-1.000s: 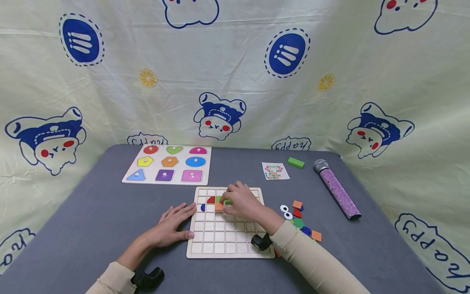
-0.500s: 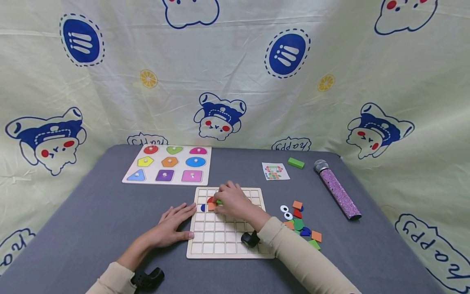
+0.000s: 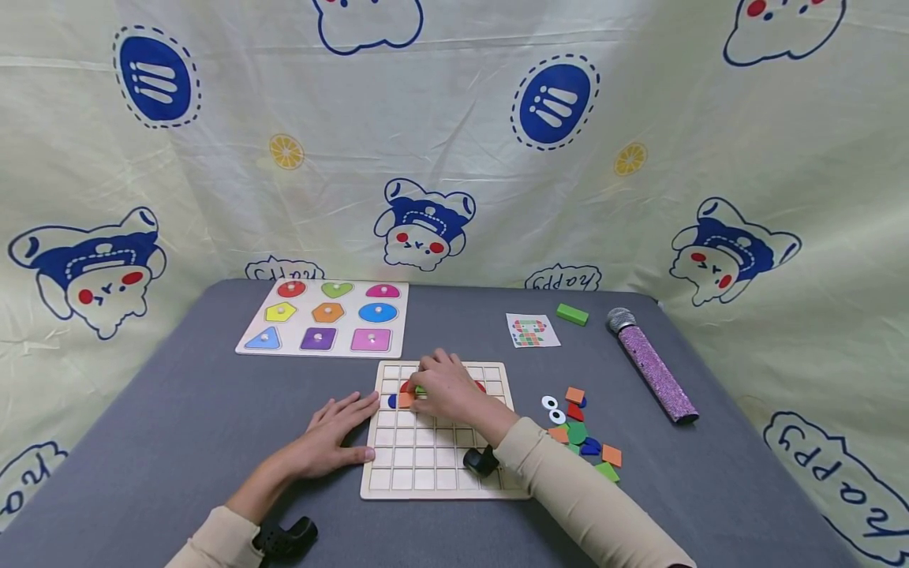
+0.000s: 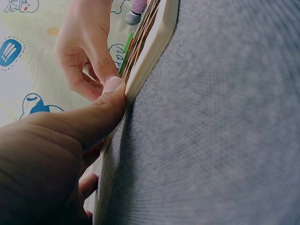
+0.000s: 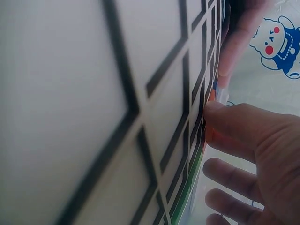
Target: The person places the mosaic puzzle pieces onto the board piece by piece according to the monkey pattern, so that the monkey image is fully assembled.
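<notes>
A pale wooden grid board [image 3: 412, 477] lies on the grey table. My left hand [image 3: 337, 438] rests at its left side, fingers spread and the thumb touching the edge, as the left wrist view also shows. My right hand [image 3: 450, 392] reaches over the upper part of the board. Its thumb and forefinger pinch an orange square tile [image 3: 405, 401], beside a blue piece [image 3: 392, 401] in the grid. Red [image 3: 405, 386] and green pieces [image 3: 420, 390] show just above, partly hidden by the fingers. Another red piece [image 3: 480, 386] peeks out beyond the right hand.
Right of the board lies a loose pile with orange tiles [image 3: 611, 456], green [image 3: 577, 432] and blue pieces [image 3: 591, 447] and white rings [image 3: 550, 402]. Behind are a pattern card [image 3: 533, 330], green block [image 3: 572, 315], microphone [image 3: 656, 371] and shape puzzle board [image 3: 245, 350].
My right hand has slid left across the board with the orange square tile, up to the blue piece. The red piece on the right has come into view. My left hand stays put.
</notes>
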Action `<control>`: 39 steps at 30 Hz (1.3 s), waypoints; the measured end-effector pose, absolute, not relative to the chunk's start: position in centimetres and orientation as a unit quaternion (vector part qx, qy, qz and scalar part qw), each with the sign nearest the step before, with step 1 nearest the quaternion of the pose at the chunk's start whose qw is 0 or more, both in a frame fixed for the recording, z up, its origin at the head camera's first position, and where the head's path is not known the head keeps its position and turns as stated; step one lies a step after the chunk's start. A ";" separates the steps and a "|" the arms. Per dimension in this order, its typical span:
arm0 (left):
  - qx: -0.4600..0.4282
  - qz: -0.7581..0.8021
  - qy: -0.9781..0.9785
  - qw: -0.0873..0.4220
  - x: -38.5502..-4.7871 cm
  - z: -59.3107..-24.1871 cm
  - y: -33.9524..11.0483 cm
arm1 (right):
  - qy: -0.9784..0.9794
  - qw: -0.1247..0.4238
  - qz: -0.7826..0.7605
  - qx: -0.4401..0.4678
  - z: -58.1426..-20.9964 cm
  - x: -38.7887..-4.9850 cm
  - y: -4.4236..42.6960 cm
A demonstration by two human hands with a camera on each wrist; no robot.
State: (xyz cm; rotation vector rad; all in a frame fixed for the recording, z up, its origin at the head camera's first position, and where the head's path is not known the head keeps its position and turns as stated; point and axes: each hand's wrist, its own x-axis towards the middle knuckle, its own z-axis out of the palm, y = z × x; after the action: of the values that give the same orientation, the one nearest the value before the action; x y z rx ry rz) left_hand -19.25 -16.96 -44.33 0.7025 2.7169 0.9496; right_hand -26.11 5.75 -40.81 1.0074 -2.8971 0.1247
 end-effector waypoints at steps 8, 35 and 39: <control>0.239 0.321 0.912 0.086 -19.3 -44.4 -16.9 | -0.941 0.041 0.047 0.331 -40.8 -26.0 6.0; 0.237 0.316 0.914 0.087 -19.3 -44.3 -16.9 | -0.952 0.104 0.075 0.279 -39.4 -24.9 18.9; 0.236 0.316 0.915 0.089 -19.2 -44.2 -16.9 | -0.958 0.093 0.072 0.260 -39.5 -25.1 21.1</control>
State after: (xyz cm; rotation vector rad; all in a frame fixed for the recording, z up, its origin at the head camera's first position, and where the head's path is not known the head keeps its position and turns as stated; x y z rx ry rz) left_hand -19.24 -16.90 -44.24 0.7033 2.7215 0.9389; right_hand -25.09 21.09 -39.55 0.7724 -2.8442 0.2144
